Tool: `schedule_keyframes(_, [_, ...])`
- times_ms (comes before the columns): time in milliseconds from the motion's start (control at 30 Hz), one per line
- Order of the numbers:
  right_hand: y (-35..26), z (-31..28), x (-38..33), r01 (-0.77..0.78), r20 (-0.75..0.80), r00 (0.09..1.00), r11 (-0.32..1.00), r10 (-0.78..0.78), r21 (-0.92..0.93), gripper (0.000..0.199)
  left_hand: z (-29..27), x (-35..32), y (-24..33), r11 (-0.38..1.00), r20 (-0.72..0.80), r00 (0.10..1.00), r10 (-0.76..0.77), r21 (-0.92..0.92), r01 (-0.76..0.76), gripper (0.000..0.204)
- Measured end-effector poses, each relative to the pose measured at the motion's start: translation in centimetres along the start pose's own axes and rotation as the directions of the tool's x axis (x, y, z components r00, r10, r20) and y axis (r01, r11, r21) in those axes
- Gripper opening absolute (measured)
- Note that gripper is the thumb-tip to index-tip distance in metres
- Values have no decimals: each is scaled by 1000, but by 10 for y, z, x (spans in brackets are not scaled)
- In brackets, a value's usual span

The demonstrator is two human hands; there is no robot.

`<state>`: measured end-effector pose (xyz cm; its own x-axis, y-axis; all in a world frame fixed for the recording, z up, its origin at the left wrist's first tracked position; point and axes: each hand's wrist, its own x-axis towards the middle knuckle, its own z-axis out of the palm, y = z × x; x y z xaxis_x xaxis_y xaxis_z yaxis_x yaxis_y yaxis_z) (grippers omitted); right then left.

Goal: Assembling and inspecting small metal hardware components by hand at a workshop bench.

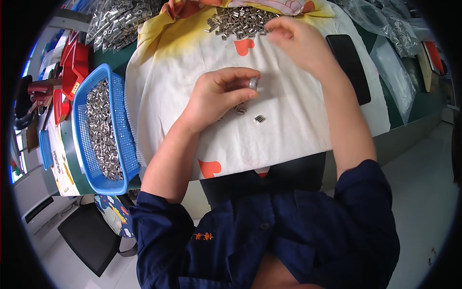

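My left hand (214, 96) is over the middle of the cloth (298, 115), pinching a small round grey metal piece (253, 83) between thumb and fingers. My right hand (301, 45) is at the near right edge of a pile of short shiny metal cylinders (236, 21). Its fingers are curled together and slightly blurred, so anything between them is hidden. Below my left hand lies a little group of metal cylinders (260, 119). A few more metal pieces (241, 110) lie beside its thumb, partly covered by the hand.
A blue plastic basket (126, 144) full of small metal cylinders stands on the left. A black phone (349, 67) lies on the right of the cloth. Clear bags of metal parts (122, 24) sit at the far left, with more bags (394, 31) at the far right.
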<state>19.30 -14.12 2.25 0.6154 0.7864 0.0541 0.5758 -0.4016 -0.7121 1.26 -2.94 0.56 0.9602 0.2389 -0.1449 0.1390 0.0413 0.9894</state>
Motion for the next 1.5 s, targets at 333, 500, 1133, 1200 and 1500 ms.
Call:
schedule_keyframes(333, [12,39,33,174,-144,950,853,-277,-492,24,-4,-4,5,997,144,987,-71,30,68,30])
schedule_keyframes(500, [4,48,18,235,-153,932,868,-329,-437,19,-4,-7,8,997,231,970,-80,39,73,29])
schedule_keyframes(1133, [-22,35,-21,139,44,973,725,-228,674,11,-17,10,-9,851,-127,989,73,-510,-128,35])
schedule_keyframes(1200, [-22,35,-20,128,51,977,764,-206,633,10,-17,10,-9,859,-129,989,78,-494,-132,35])
schedule_keyframes(1500, [-29,36,-26,410,-130,911,896,-392,172,9,-11,8,-1,915,-191,980,61,-381,-132,34])
